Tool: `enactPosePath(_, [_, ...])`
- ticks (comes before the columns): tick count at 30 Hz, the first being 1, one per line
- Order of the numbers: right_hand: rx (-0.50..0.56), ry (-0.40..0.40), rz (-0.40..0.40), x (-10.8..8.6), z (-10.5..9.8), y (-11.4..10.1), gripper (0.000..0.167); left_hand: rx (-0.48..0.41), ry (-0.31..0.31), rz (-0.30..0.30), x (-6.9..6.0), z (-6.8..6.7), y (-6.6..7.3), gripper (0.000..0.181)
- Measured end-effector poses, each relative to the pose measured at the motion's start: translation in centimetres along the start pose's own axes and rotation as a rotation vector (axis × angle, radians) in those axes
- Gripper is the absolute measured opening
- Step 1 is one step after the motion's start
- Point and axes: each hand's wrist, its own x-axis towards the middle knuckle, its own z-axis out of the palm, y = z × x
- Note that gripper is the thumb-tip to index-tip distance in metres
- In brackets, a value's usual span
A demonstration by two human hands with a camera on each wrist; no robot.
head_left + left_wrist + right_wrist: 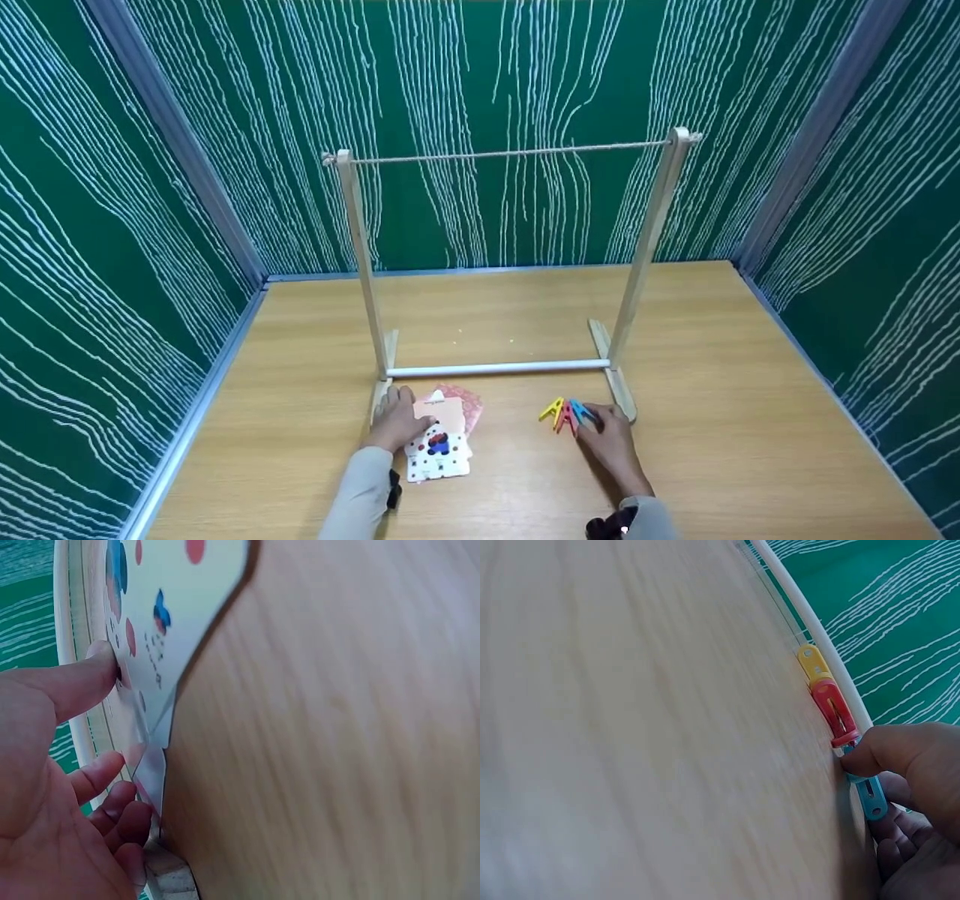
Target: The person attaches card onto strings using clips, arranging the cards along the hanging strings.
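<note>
The right hand (611, 442) pinches the blue clip (580, 410), with the red clip (566, 420) and yellow clip (553, 409) just left of its fingertips, while the left hand (397, 421) holds cards (442, 444).

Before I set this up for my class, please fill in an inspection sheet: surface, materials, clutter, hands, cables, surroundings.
Surface: wood-grain table, looks flat.
Materials: printed cards overlap in a pile; yellow clothespin, red clothespin and blue clothespin sit close together; wooden stand upright, its string strung across the top with nothing hanging.
Clutter: a few pale specks behind the stand's white rod; crumbs or reflections, cannot tell.
Left hand: thumb touches the cards; grip unclear.
Right hand: pinches the blue clothespin.
Cables: nothing seen.
Surroundings: green walls with white wavy lines.
</note>
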Motion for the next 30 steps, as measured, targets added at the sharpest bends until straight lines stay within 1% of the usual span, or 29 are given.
enactPosePath(5, [0.001,0.02,-0.03,0.06,0.01,-0.07,0.042,-0.002,-0.011,-0.009,0.18,-0.11,0.02,0.042])
enactPosePath(8, [0.0,0.033,-0.044,0.03,0.06,-0.08,0.04,-0.01,-0.002,0.028,0.18,-0.21,0.03,0.041])
enactPosePath(12, [-0.003,0.036,-0.046,0.02,0.09,-0.09,0.038,-0.016,0.009,0.058,0.22,-0.4,0.02,0.042])
enactPosePath(17, [0.0,0.018,-0.014,0.09,0.09,-0.14,0.041,-0.003,0.002,0.039,0.54,-0.52,0.0,0.044])
enactPosePath(20, [0.003,0.011,-0.006,0.1,0.11,-0.09,0.041,-0.014,-0.006,0.016,0.78,-0.56,0.0,0.044])
enactPosePath(24, [0.0,0.006,0.001,0.05,0.13,-0.01,0.042,-0.04,0.016,-0.001,0.98,-0.64,-0.05,0.045])
enactPosePath(27, [0.001,0.0,0.012,0.08,0.14,0.0,0.043,-0.052,0.034,0.006,0.98,-0.67,-0.06,0.045])
enactPosePath(30, [0.004,-0.003,0.019,0.12,0.11,-0.01,0.043,-0.056,0.039,0.008,1.0,-0.59,-0.12,0.045])
